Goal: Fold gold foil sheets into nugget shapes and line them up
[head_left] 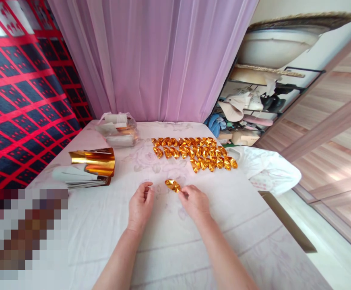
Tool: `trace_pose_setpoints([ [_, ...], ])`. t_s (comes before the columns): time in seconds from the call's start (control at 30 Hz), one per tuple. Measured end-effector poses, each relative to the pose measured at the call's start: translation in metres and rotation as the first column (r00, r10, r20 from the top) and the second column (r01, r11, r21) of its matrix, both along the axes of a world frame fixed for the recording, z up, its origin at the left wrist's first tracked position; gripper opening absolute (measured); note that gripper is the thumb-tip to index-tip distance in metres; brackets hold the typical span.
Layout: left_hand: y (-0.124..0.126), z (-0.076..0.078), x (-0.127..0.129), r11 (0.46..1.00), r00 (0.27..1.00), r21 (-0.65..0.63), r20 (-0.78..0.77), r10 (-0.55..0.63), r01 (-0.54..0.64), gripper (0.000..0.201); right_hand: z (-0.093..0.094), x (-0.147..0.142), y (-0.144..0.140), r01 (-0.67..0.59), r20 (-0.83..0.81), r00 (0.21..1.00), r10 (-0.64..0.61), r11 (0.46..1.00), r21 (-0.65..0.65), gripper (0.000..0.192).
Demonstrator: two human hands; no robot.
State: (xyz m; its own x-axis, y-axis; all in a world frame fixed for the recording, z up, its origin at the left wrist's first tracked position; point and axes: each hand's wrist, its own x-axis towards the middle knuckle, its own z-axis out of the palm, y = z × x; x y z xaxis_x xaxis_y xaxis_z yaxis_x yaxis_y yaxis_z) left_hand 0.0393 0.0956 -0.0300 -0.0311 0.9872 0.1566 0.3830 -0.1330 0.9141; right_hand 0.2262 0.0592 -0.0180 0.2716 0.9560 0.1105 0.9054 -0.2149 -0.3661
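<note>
Between thumb and fingers, my right hand (195, 201) pinches one end of a folded gold foil paper piece (172, 185), held just above the tablecloth. My left hand (141, 204) is a little to its left, fingers loosely curled with a gap at the thumb; nothing shows in it. Farther back on the table lie rows of similar gold folded pieces (205, 152), set close together. Left of my hands, a stack of gold foil paper sheets (103, 159) curls upward, with pale sheets (75, 173) against its near side.
A clear plastic bag of paper bundles (118, 131) sits at the table's back left. White plastic (269, 169) hangs over the right edge, near a cardboard box (290, 221) below. A cluttered shelf (254, 100) is beyond. A purple curtain (151, 60) closes off the back.
</note>
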Motion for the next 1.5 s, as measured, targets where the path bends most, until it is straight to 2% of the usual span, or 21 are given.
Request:
trace_pose_setpoints([
  [0.13, 0.001, -0.002, 0.000, 1.000, 1.000, -0.002, 0.024, -0.003, 0.003, 0.033, 0.011, -0.001, 0.008, 0.053, 0.074, 0.996, -0.047, 0.995, -0.086, 0.019],
  [0.37, 0.002, -0.002, 0.000, 1.000, 0.999, 0.008, 0.042, -0.018, 0.017, 0.032, 0.023, 0.011, 0.039, 0.284, 0.109, 0.955, -0.276, 0.956, -0.076, 0.031],
  [0.57, 0.002, -0.004, -0.002, 1.000, 0.999, 0.012, 0.028, -0.027, 0.027, 0.030, 0.025, 0.011, 0.046, 0.355, 0.092, 0.933, -0.348, 0.931, -0.079, 0.034],
  [0.93, 0.002, -0.004, -0.001, 0.999, 0.999, 0.000, 0.021, -0.037, 0.037, 0.030, 0.024, 0.008, 0.050, 0.357, 0.112, 0.930, -0.349, 0.932, -0.058, 0.032],
  [1.17, 0.002, -0.003, -0.001, 0.999, 0.999, -0.006, 0.020, -0.039, 0.039, 0.029, 0.025, 0.013, 0.056, 0.312, 0.140, 0.946, -0.293, 0.939, -0.144, 0.025],
  [1.27, 0.002, -0.003, -0.001, 0.999, 0.999, -0.006, 0.023, -0.037, 0.037, 0.030, 0.025, 0.017, 0.058, 0.298, 0.149, 0.950, -0.273, 0.937, -0.181, 0.033],
  [1.5, 0.001, -0.003, -0.001, 0.999, 0.999, -0.009, 0.026, -0.042, 0.042, 0.030, 0.025, 0.020, 0.059, 0.271, 0.163, 0.956, -0.246, 0.949, -0.162, 0.030],
])
